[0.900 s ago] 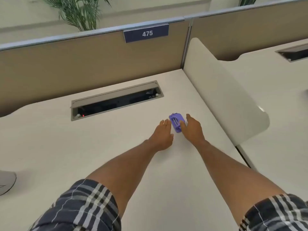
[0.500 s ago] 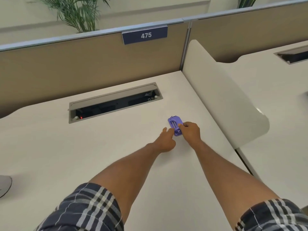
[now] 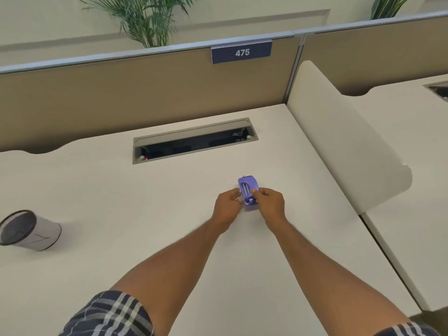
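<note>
A small purple plastic object (image 3: pixel 247 187) with two pale slots on top lies on the white desk (image 3: pixel 121 190), right of centre. My left hand (image 3: pixel 226 206) has its fingers curled against the object's left side. My right hand (image 3: pixel 270 202) pinches the object's near right end, thumb on top. Both forearms reach forward from plaid sleeves at the bottom of the view. The near end of the purple object is partly hidden by my fingers.
An open cable tray (image 3: pixel 194 141) is set into the desk behind the object. A white mesh-topped cylinder (image 3: pixel 29 230) lies on its side at the far left. A curved white divider (image 3: pixel 339 141) borders the desk on the right; a tan partition (image 3: pixel 121 98) with sign 475 (image 3: pixel 241 52) stands behind.
Both hands have closed in on the purple object from flat on the desk, and now grip it from either side. The view shifted, bringing the white cylinder at the left into sight.
</note>
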Demonstrator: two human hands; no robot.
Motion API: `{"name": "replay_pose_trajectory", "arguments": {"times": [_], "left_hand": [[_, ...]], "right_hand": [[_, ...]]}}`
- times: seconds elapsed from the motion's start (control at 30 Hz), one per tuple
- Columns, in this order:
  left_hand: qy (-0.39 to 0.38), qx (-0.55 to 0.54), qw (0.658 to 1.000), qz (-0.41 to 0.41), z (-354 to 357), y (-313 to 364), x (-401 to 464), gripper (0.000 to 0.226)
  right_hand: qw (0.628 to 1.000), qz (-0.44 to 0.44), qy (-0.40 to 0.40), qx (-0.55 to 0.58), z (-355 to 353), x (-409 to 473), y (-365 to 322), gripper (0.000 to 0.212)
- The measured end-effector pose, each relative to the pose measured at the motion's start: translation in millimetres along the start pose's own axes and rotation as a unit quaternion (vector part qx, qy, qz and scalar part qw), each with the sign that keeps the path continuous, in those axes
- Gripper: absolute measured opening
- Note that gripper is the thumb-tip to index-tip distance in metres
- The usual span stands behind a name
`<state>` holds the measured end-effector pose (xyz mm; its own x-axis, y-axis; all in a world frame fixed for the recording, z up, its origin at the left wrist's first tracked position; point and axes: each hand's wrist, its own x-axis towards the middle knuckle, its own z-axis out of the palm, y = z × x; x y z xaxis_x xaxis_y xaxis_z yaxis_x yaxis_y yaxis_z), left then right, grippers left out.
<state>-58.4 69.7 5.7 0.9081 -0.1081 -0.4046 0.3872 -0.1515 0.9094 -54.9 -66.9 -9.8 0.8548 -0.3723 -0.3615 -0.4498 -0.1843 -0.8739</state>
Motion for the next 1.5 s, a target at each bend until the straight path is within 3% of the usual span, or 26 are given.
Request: {"name": "replay_pose_trajectory", "arguments": {"times": [0.23,0.47,0.77,0.97,1.13,1.37,1.5], "left_hand": [[0.126,-0.145,0.98,-0.056,-69,-25,-47,0.028],[0.144,-0.193,0.97,-0.029,-125,-41,-132,0.015],[0.163,-0.206,0.965,0.009,-171,-67,-206,0.016],[0.173,-0.214,0.961,0.03,-187,-73,-228,0.016],[0.171,-0.221,0.959,0.042,-195,-74,-234,0.016],[0.201,-0.223,0.953,0.047,-197,-65,-228,0.019],[0.209,-0.22,0.951,0.06,-194,-52,-224,0.035]], "right_hand": [[0.996,-0.04,-0.074,0.027,43,-77,-12,0.032],[0.985,-0.084,-0.149,0.039,77,-165,-18,0.011],[0.97,-0.126,-0.205,0.04,102,-242,-10,0.012],[0.941,-0.091,-0.291,0.144,105,-262,-2,0.026],[0.926,-0.02,-0.297,0.232,111,-263,2,0.036],[0.933,-0.074,-0.292,0.197,113,-270,-14,0.037],[0.954,-0.146,-0.229,0.127,116,-269,-26,0.037]]}}
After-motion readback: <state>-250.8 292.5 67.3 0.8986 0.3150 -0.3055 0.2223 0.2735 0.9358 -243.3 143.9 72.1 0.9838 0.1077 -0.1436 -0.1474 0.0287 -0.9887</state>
